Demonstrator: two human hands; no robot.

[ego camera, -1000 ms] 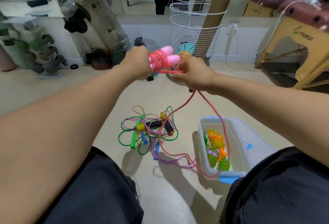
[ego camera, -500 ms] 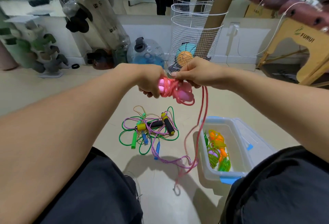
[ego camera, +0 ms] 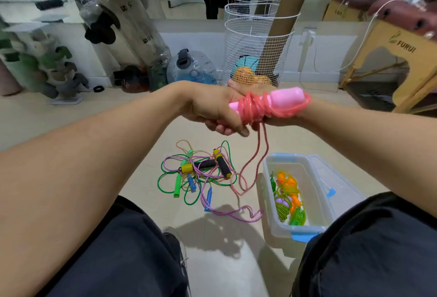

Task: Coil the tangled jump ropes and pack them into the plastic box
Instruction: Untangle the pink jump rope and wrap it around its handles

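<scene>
jump ropes [ego camera: 201, 173] still tangled lie on the floor at left-centre, below the hands; the plastic box [ego camera: 269, 204], coiled ropes already inside, sits to their right. left hand [ego camera: 212, 110] grips the pink handles [ego camera: 286, 97], long axis running left to right, red cord wound round them. right hand [ego camera: 279, 117] lies under the bundle, mostly hidden, so i cannot tell its grip. the box lies down and right, nearer the right arm. half a second ago the bundle pointed downward and more cord hung loose; now only a short loop dangles.
</scene>
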